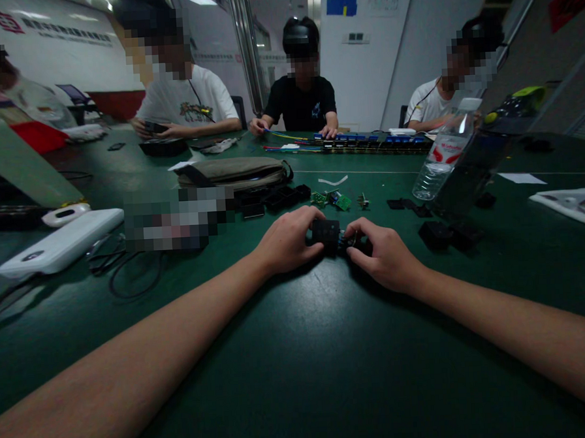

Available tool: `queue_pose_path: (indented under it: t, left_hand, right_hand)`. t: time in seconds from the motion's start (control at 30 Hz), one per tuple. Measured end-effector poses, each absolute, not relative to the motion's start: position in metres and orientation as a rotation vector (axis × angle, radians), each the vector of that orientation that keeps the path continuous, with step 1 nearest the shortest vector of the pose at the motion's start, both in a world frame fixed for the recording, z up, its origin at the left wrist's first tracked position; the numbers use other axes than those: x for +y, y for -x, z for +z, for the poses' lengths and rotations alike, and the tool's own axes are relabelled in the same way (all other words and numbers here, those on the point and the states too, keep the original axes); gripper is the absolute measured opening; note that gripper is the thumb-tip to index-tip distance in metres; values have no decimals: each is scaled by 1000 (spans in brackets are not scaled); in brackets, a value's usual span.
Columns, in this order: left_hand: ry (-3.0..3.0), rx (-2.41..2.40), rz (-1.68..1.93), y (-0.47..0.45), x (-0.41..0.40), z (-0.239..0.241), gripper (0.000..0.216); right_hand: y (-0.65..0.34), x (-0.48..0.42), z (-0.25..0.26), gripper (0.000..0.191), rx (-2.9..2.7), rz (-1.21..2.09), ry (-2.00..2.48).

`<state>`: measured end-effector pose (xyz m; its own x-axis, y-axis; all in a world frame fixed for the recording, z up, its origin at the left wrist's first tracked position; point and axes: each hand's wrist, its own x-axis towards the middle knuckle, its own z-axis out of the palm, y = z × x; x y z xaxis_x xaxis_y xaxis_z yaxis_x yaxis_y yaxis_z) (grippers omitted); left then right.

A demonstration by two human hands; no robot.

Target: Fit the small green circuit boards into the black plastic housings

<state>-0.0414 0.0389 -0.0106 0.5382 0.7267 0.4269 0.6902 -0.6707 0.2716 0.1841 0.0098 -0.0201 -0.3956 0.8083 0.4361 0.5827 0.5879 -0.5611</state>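
Both my hands meet at the middle of the green table (300, 362) around a small black plastic part (328, 233). My left hand (286, 242) curls its fingers over the part's left end. My right hand (385, 253) pinches its right end, where a bit of blue shows. The part rests on or just above the table. Behind it lie small green circuit boards (338, 200) and a row of black plastic housings (272, 199).
A water bottle (443, 152) stands at the right beside loose black pieces (445, 234). A white device (61, 243) and dark cables (123, 270) lie at the left, an olive pouch (234, 173) further back. Three other people sit working along the far side.
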Motion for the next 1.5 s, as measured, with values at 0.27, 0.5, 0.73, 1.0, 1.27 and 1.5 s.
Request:
queue_pose_path:
  t: [0.27,0.5,0.73,1.0,1.27,1.5]
  left_hand:
    - [-2667,1281,818,40,38,-10,32]
    - [-2647,1246,846,39,36,-8,31]
    - [-2681,1158,839,41,36,-8,33]
    - [-2686,1105,830,42,37,-9,31]
    - [-2761,1097,805,42,37,-9,34]
    - [-2769,1122,806,42,37,-9,34]
  right_hand:
    - [-183,9,-19,19,-2063,430,1140]
    - [-184,12,-22,26,-1996,440,1171]
    - [-185,12,-20,28,-2035,473,1103]
    - [-186,11,-20,24,-2087,485,992]
    - [-187,10,-21,24,-2093,446,894]
    - [-186,9,-19,18,-2045,392,930]
